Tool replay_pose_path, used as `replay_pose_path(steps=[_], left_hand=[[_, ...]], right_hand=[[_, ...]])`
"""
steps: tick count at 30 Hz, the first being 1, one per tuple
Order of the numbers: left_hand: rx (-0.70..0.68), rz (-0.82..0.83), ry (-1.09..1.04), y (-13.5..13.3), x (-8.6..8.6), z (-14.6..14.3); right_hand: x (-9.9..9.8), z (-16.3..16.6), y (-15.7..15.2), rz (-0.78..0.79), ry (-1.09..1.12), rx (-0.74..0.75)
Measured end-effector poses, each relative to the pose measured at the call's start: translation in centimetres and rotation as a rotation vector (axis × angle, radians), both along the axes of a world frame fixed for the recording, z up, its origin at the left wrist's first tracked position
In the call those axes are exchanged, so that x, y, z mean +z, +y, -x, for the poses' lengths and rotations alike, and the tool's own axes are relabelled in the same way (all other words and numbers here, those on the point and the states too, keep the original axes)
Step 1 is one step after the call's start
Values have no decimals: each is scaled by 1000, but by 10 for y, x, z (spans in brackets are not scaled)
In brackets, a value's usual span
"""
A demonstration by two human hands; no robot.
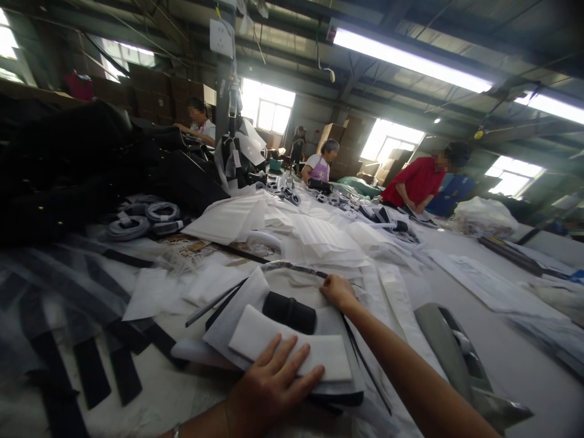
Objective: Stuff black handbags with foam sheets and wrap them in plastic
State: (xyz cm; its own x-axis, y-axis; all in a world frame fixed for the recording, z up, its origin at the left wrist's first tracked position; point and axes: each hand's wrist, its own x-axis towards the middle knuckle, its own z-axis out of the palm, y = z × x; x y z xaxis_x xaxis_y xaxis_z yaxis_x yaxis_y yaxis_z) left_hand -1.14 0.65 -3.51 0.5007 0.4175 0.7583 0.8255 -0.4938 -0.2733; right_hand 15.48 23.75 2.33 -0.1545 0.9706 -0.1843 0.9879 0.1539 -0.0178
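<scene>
My left hand (276,384) lies with fingers stretched on a folded white padding sheet (292,344), pressing it against a flat piece with grey-white and black layers (241,304). Just beyond the sheet sits a black rolled piece (289,312) with a band round its middle. My right hand (338,292) pinches a dark curved strap (298,267) that arches over the piece, partly in clear wrapping. A thin black cord or edge (365,359) runs down beside my right forearm.
A grey tape dispenser (456,347) stands at the right. Black strips in clear film (91,365) lie left, below coiled grey cords (130,226) and a dark heap (68,158). White sheets (323,234) cover the table ahead. A person in red (415,179) and others work farther back.
</scene>
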Motion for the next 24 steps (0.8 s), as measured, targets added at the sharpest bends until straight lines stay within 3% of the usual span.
replay_pose_path(steps=[13,19,24], left_hand=[[0,4,18,0,6,-1],[6,15,48,0,5,0],[-1,19,37,1,-1,1]], right_hand=[[-1,3,1,-9,118,-15],[12,-11,-6,-72,326,93],[28,-23,-31,-80,599,181]])
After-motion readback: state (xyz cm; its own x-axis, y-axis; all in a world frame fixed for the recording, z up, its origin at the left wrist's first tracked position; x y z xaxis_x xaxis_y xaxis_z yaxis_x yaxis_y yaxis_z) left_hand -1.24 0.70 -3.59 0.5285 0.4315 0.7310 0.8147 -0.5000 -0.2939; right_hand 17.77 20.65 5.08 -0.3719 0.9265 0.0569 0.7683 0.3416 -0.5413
